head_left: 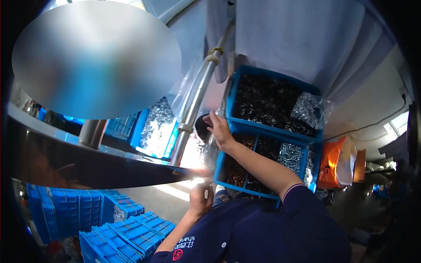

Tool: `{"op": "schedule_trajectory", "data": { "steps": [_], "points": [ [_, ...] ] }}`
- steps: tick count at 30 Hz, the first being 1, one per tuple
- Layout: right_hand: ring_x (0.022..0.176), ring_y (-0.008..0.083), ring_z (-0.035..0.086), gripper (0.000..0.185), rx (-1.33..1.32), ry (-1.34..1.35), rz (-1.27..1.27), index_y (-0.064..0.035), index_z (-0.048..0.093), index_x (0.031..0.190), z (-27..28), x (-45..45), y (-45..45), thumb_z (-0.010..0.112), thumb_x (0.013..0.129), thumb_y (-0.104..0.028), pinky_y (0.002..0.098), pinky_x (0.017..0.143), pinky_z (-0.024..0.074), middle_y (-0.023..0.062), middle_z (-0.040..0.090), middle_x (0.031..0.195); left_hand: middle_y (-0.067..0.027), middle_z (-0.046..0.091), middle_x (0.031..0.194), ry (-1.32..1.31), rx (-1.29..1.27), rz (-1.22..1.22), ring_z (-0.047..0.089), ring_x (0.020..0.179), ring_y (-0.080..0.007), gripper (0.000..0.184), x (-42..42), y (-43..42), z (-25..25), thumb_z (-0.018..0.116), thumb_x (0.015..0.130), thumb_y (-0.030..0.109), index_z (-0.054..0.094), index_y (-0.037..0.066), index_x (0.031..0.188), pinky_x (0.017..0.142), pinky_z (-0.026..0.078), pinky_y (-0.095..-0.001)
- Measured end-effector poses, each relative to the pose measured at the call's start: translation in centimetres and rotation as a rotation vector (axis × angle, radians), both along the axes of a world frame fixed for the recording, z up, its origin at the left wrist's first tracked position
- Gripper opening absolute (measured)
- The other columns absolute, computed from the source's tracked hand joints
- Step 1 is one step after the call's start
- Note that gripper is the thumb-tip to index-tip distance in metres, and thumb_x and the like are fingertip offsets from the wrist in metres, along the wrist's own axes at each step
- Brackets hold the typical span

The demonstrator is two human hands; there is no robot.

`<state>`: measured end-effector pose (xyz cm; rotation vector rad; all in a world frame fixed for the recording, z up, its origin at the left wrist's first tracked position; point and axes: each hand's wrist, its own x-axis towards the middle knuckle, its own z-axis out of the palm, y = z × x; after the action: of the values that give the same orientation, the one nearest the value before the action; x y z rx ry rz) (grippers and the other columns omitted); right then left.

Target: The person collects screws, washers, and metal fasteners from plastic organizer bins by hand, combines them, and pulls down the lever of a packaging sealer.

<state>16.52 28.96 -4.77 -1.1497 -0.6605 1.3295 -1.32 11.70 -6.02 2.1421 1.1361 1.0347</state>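
My right hand (220,133) reaches forward with its fingers stretched out, beside a black round object (202,127) whose kind I cannot make out. Whether the fingertips touch it is unclear. Below the black object hangs some clear plastic (209,155), near the metal pole. My left hand (201,199) is low in front of my body, its fingers curled closed by a bright glare. What it holds, if anything, is hidden. Under my right forearm stands a divided blue bin (218,172) with copper-coloured, black and silver small hardware.
A larger blue bin (276,124) holds black parts and a bag of silver pieces (307,109). A metal pole (197,98) rises from the counter edge (127,155). Blue crates (118,236) are stacked lower left; an orange bag (332,162) stands right.
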Motion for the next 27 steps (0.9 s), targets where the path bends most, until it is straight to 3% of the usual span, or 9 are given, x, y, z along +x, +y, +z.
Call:
{"op": "schedule_trajectory", "data": {
  "steps": [2, 4, 8, 14, 16, 18, 20, 23, 27],
  "points": [
    [0.106, 0.0170, 0.054, 0.043, 0.059, -0.001, 0.009, -0.0069, 0.061, 0.105, 2.2, 2.3, -2.5, 0.043, 0.099, -0.046, 0.0363, 0.096, 0.0384, 0.0063, 0.060, 0.106, -0.0134, 0.063, 0.081, 0.069, 0.169, -0.034, 0.059, 0.065, -0.0316, 0.050, -0.5, 0.5, -3.2, 0.062, 0.076, -0.002, 0.052, 0.003, 0.124, 0.059, 0.046, -0.0411],
    [0.105, 0.0158, 0.054, 0.042, 0.136, -0.006, -0.007, -0.0063, 0.061, 0.106, 3.6, 5.0, -5.4, 0.042, 0.100, -0.044, 0.0348, 0.096, 0.0390, 0.0059, 0.060, 0.105, -0.0162, 0.065, 0.084, 0.361, -0.177, 0.002, 0.060, 0.062, -0.0332, 0.071, -0.6, 0.4, -2.6, 0.061, 0.077, 0.001, 0.034, 0.009, 0.142, 0.056, 0.046, -0.0434],
    [0.093, 0.0147, 0.057, 0.022, 0.160, -0.480, -0.172, -0.0004, 0.062, 0.098, 6.8, 11.1, -13.5, 0.058, 0.094, -0.021, 0.0310, 0.085, 0.0455, 0.0082, 0.060, 0.102, -0.0168, 0.064, 0.076, 0.744, -0.299, -0.020, 0.063, 0.068, -0.0359, 0.087, -0.8, 1.8, -4.5, 0.056, 0.082, 0.012, 0.004, 0.011, 0.152, 0.060, 0.048, -0.0484],
    [0.117, 0.0418, 0.046, 0.040, -0.086, -1.610, -0.111, 0.0025, 0.055, 0.114, 2.7, 15.7, -25.2, 0.059, 0.076, -0.009, 0.0473, 0.099, 0.0407, 0.0223, 0.050, 0.126, -0.0159, 0.063, 0.077, 0.386, -0.207, 0.015, 0.061, 0.066, -0.0357, 0.058, -2.3, 2.7, -8.1, 0.054, 0.084, 0.007, 0.032, 0.005, 0.138, 0.062, 0.047, -0.0425],
    [0.124, 0.0528, 0.039, 0.056, -0.338, -1.529, 0.239, 0.0050, 0.051, 0.125, 0.0, 15.4, -27.1, 0.062, 0.073, -0.015, 0.0573, 0.102, 0.0374, 0.0307, 0.048, 0.127, -0.0153, 0.062, 0.078, 0.158, -0.263, 0.009, 0.060, 0.066, -0.0342, 0.050, -2.1, 3.2, -8.6, 0.053, 0.085, 0.005, 0.039, 0.004, 0.133, 0.061, 0.047, -0.0392],
    [0.116, 0.0452, 0.046, 0.039, -0.190, -1.921, 0.039, 0.0031, 0.055, 0.116, -0.6, 12.8, -29.7, 0.055, 0.081, -0.014, 0.0540, 0.095, 0.0432, 0.0288, 0.043, 0.130, -0.0147, 0.061, 0.078, -0.105, -0.301, -0.045, 0.059, 0.065, -0.0326, 0.042, -1.6, 4.0, -9.0, 0.052, 0.086, 0.003, 0.046, 0.002, 0.128, 0.060, 0.047, -0.0358],
    [0.118, 0.0439, 0.045, 0.033, -0.367, -1.651, 0.270, 0.0020, 0.056, 0.112, 0.2, 12.5, -29.1, 0.053, 0.084, -0.014, 0.0516, 0.094, 0.0463, 0.0273, 0.042, 0.128, -0.0141, 0.061, 0.079, -0.257, -0.257, -0.179, 0.058, 0.065, -0.0311, 0.036, 0.2, 4.4, -7.0, 0.051, 0.086, 0.001, 0.053, 0.000, 0.122, 0.060, 0.046, -0.0325],
    [0.114, 0.0417, 0.047, 0.026, -0.235, -1.549, 0.113, 0.0007, 0.059, 0.106, 0.7, 12.9, -29.8, 0.053, 0.084, -0.013, 0.0484, 0.091, 0.0496, 0.0237, 0.046, 0.122, -0.0146, 0.058, 0.090, 0.040, 0.065, -0.424, 0.057, 0.079, -0.0296, 0.022, 8.1, 2.5, 2.9, 0.051, 0.088, 0.001, 0.058, -0.002, 0.108, 0.066, 0.045, -0.0337],
    [0.104, 0.0367, 0.053, 0.021, -0.104, -1.554, 0.084, -0.0008, 0.060, 0.100, -1.7, 14.6, -29.9, 0.056, 0.082, -0.010, 0.0444, 0.087, 0.0515, 0.0194, 0.050, 0.113, -0.0238, 0.060, 0.103, 0.614, 0.251, -0.563, 0.059, 0.093, -0.0417, 0.028, 13.7, 6.3, 1.0, 0.060, 0.076, 0.010, 0.059, 0.000, 0.102, 0.074, 0.050, -0.0473]
  ]
}}
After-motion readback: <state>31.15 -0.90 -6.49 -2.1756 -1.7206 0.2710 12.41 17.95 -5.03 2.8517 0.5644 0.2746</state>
